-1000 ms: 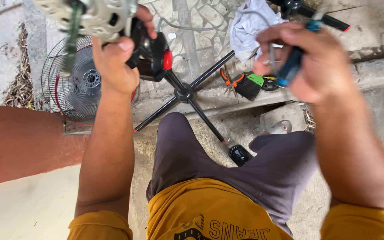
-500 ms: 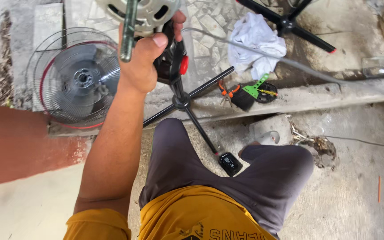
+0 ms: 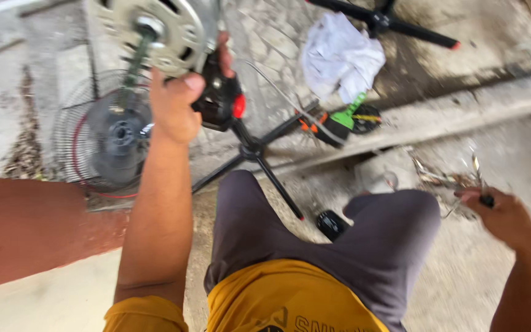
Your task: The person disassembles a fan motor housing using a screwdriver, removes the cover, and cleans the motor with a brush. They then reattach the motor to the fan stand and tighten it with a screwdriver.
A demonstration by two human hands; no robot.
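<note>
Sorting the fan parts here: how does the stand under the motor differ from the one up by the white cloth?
The near stand shows whole, its crossed legs spread under the left hand; the far stand is cut off by the frame's top edge. The near one lies beside the grille, the far one beside the cloth. Both are black, red-tipped.

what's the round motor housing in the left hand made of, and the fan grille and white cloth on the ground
The round silver motor housing held up by the left hand looks like bare cast or stamped metal, dull grey with slots. The round wire fan grille appears to be thin, dark metal wire. The crumpled white cloth looks like soft woven fabric, judging by its folds.
</note>
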